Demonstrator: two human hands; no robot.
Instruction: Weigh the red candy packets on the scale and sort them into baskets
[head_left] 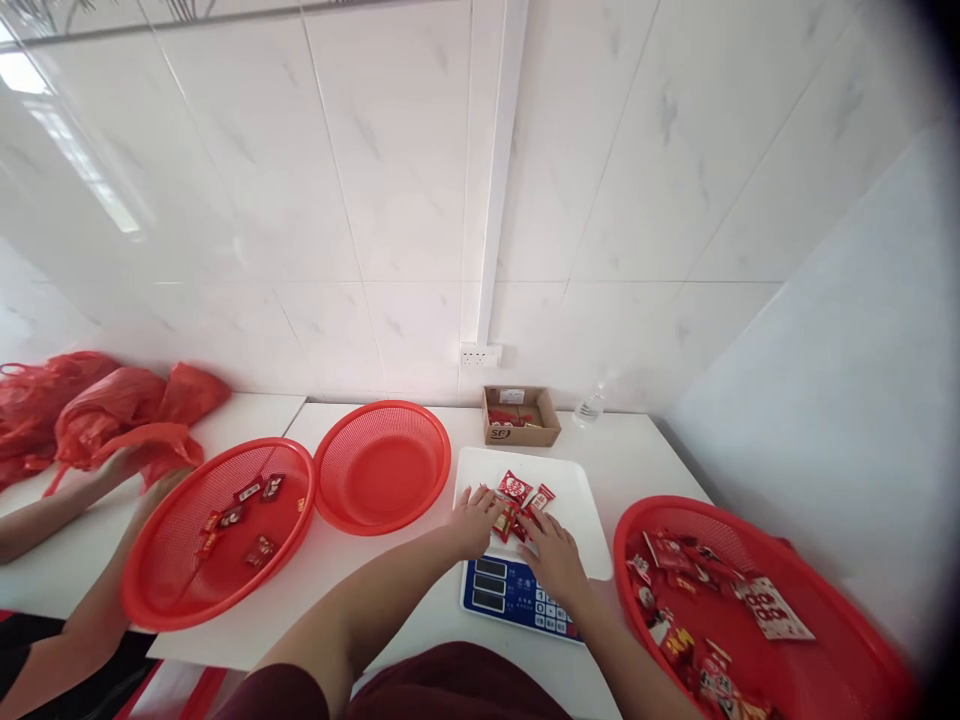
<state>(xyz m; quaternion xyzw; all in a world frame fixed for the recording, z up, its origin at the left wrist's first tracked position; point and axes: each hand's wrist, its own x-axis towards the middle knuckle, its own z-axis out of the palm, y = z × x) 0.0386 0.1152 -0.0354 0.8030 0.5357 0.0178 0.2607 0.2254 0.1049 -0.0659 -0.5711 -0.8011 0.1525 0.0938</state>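
L hand & R hand on red snack pkts, can't tell if grip's closed; gather lightly, pkts within scale pan's edges, nr counter's front edge.

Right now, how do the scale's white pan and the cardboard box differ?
The white pan is flat; the cardboard box has raised sides. The pan is wider; the box narrower, farther back. The left hand and right hand are over packets on the pan; neither touches the box. Both are roughly rectangular.
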